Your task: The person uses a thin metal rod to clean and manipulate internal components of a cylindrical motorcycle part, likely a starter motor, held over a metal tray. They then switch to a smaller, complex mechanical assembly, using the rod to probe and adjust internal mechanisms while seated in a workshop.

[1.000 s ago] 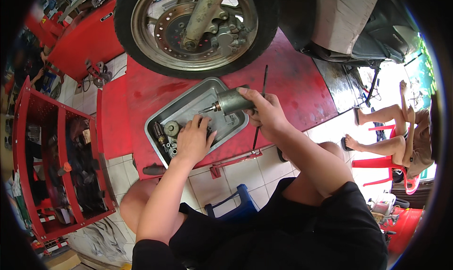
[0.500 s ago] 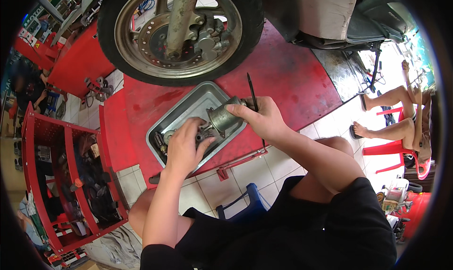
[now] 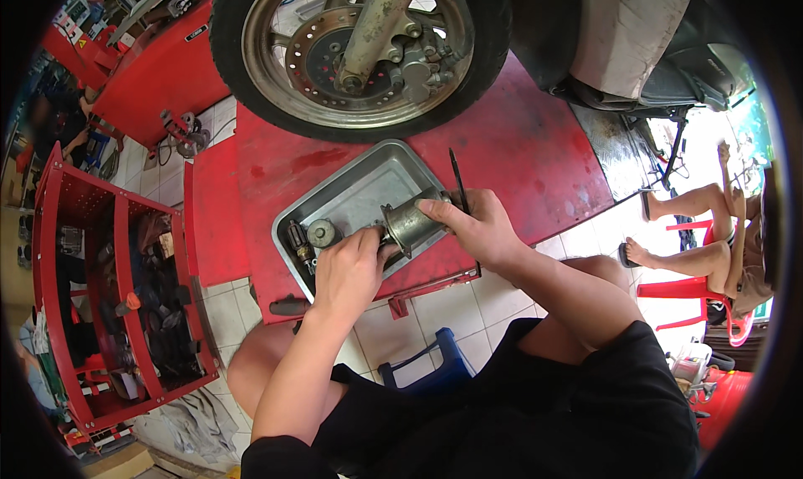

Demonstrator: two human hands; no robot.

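My right hand (image 3: 483, 226) is closed round a grey metal cylindrical housing (image 3: 411, 225), tilted over the tray's near right side. A thin dark rod (image 3: 457, 178) sticks up from the same grip; its lower end comes out below the hand. At the housing's flanged left end, my left hand (image 3: 347, 271) has its fingers pinched together, and they hide whatever is between them. Beneath lies a shallow metal tray (image 3: 360, 196). In its left part rest a round metal part (image 3: 321, 233) and a dark cylindrical part (image 3: 297, 236), among smaller pieces.
The tray stands on a red platform (image 3: 535, 136), below a motorcycle's front wheel (image 3: 242, 86). A dark handle (image 3: 288, 307) lies at the near edge. A blue stool (image 3: 452, 363) stands between my legs. Red shelving (image 3: 121, 270) is at left; a seated person's leg (image 3: 707, 196) shows at right.
My left hand has drawn together at the housing's flanged end, covering the small metal piece seen there before. The round part in the tray now shows fully. The whole view has shifted slightly.
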